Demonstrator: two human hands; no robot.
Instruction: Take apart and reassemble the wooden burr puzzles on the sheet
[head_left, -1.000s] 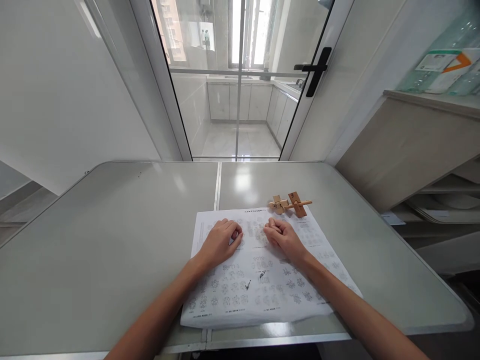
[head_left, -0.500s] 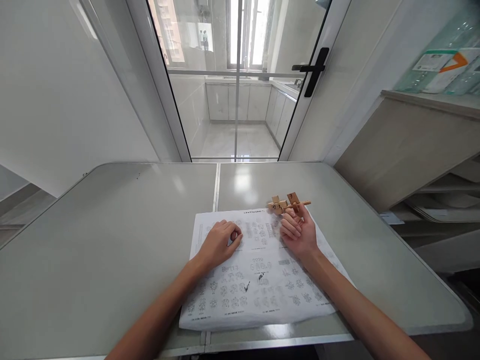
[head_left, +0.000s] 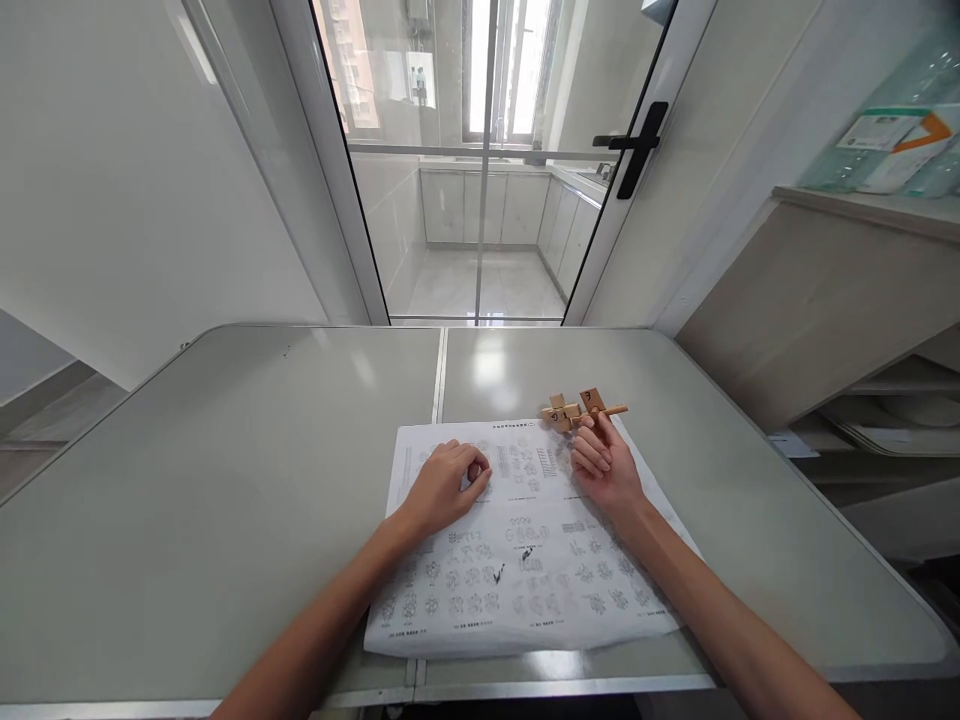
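My left hand rests on a printed sheet, its fingers curled and the thumb bent toward the index finger. Nothing shows in it. My right hand lies palm up over the sheet's upper right part, fingers curled in. Its thumb and fingertips grip a small brown wooden puzzle piece that bears a dark mark and has a thin stick pointing right. Just left of it, at the sheet's top edge, sit lighter wooden puzzle pieces, also marked. Whether they join the held piece I cannot tell.
Rows of small line drawings and two dark smudges mark the sheet. It lies on a pale green-grey table with a metal seam. A glass door with a black handle stands behind. Shelves with plastic bottles are at the right.
The whole view has shifted slightly, so things sit a little further right. Both hands keep about the same pose, and the right still grips the wooden piece.
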